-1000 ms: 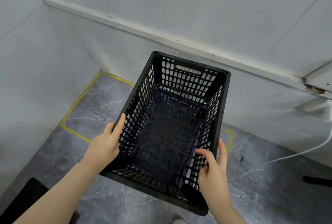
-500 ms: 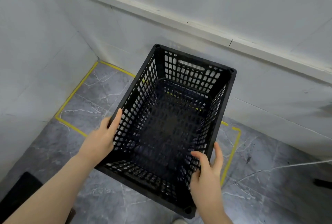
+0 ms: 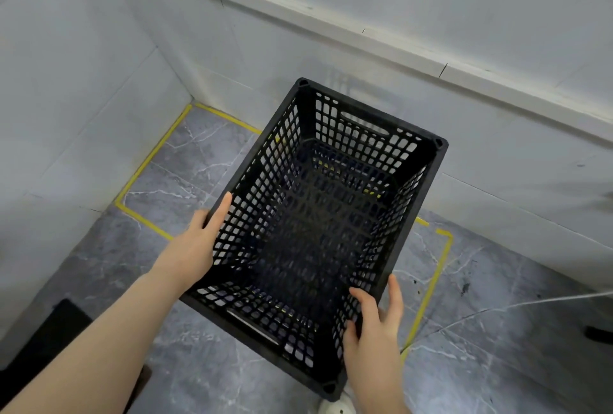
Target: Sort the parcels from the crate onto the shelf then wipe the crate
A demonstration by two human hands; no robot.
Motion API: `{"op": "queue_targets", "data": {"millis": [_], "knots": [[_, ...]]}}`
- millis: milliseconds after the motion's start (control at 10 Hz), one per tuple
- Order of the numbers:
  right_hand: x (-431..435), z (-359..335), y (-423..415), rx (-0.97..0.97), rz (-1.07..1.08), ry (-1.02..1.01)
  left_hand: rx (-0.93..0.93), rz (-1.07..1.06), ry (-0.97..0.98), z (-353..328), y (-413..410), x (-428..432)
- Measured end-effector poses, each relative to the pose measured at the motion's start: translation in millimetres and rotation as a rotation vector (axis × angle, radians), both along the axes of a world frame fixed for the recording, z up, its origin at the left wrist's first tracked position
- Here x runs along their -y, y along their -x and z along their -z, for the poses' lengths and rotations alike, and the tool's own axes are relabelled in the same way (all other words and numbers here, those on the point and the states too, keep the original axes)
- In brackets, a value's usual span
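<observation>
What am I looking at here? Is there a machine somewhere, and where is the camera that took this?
There is no machine: a person works with two bare hands, and the camera sits on that person's head, looking forward and down. That is why you see forearms reaching in from the bottom edge.

Both hands hold a black plastic crate with lattice walls. The left hand lies flat against the outside of its left wall. The right hand grips the right wall near the closest corner, fingers inside, thumb outside.

The crate looks empty; you can see through its mesh bottom. It is over a grey marbled floor in a corner of pale walls, above a rectangle marked in yellow tape. Whether it touches the floor I cannot tell.
</observation>
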State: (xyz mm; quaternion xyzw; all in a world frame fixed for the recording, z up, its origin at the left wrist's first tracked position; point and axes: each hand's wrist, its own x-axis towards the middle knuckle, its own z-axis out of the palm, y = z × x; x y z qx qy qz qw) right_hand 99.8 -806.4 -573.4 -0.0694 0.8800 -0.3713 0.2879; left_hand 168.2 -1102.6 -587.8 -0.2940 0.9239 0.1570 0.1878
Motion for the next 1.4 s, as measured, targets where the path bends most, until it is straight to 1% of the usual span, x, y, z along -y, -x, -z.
{"op": "queue_targets", "data": {"millis": [100,300,400,700,1000,1200,1300,1400], "knots": [[-2,3,-1,0.02,0.022,0.002,0.0,0.005,0.013,-1,-3,-5],[-2,3,-1,-0.008,0.014,0.002,-0.007,-0.008,0.103,1,-4,-9],[-2,4,-2,-0.016,0.015,0.004,-0.021,-0.029,0.115,1,-6,-12],[-1,5,-6,-0.077,0.014,0.0,-0.056,-0.043,0.11,0,-7,-11],[-1,7,-2,-0.035,0.075,0.029,-0.064,-0.04,0.132,-6,-2,-13],[-5,6,-1,-0.048,0.048,0.014,-0.057,-0.051,0.128,-7,3,-17],[-8,1,1,-0.055,0.049,0.009,-0.022,-0.033,0.162,-13,4,-17],[-21,-10,0,-0.095,0.035,-0.019,-0.004,-0.025,0.245,-25,-1,-28]]}}
